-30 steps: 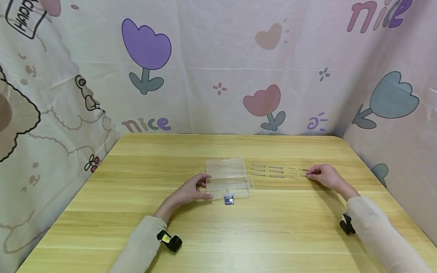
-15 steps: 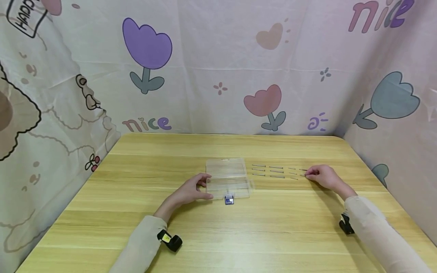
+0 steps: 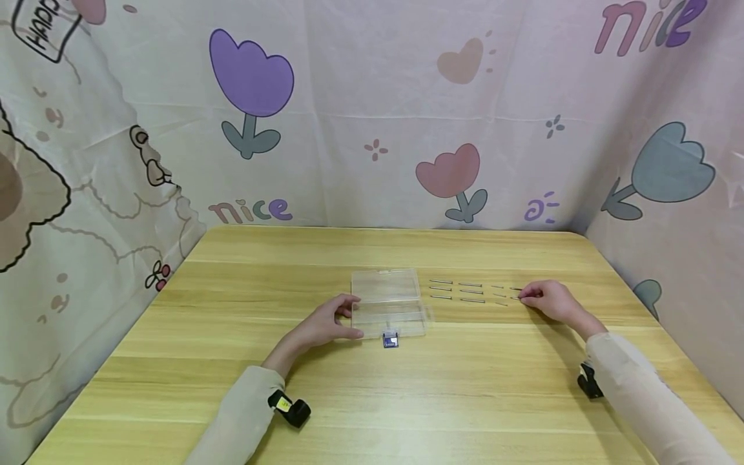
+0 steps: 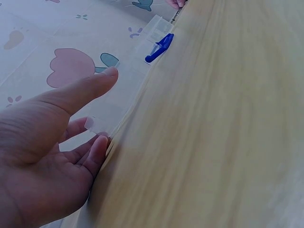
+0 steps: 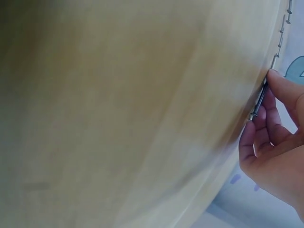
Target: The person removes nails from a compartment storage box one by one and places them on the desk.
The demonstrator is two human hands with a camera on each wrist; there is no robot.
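Observation:
My left hand (image 3: 321,324) holds the left side of a clear plastic box (image 3: 388,312), thumb at its near corner and fingers behind. The box lies with its lid laid back, and its blue latch (image 4: 160,48) sticks out in front. Over at the right, my right hand (image 3: 554,301) pinches a metal nail (image 3: 515,298) between thumb and fingertips, low over the table. Another nail (image 3: 516,289) lies just behind it, partly hidden by the fingers. In the right wrist view, a dark nail shaft (image 5: 261,98) with its flat head shows at the fingertips.
Between box and right hand, several longer nails (image 3: 471,292) and thinner short ones (image 3: 498,295) lie in neat columns on the wooden table (image 3: 372,400). A printed cloth (image 3: 349,77) hangs behind and at both sides of the table.
My right hand has shifted slightly left, with the nail at its fingertips. The left hand and box stay in place.

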